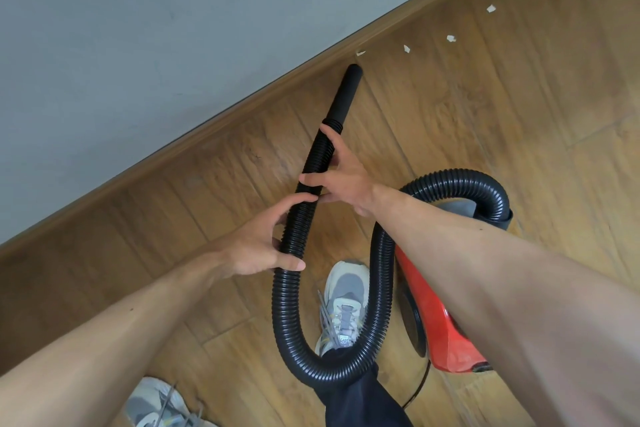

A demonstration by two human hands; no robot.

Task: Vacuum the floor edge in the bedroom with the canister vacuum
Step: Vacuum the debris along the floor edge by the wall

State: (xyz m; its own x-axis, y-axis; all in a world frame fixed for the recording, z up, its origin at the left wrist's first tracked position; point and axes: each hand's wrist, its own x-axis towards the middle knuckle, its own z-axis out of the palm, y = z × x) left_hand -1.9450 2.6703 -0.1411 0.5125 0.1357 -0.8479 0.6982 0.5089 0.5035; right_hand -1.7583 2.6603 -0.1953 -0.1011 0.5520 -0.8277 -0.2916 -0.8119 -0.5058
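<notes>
Left hand (256, 246) and right hand (343, 180) curl their fingers round the black hose (284, 302); its nozzle (344, 94) points at the baseboard (242, 111), near paper scraps (407, 48); the red vacuum (436, 322) sits near right.

Black ribbed hose (285, 302) before wooden skirting (221, 120)
I see red canister vacuum (436, 319) right of it, white paper scraps (451, 38) beyond.

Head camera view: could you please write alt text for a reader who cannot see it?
Two hands grip a black ribbed vacuum hose, right hand ahead of left hand, aiming its nozzle at a paper scrap beside the skirting board. More scraps dot the wooden floor; the red canister sits to the right.
</notes>
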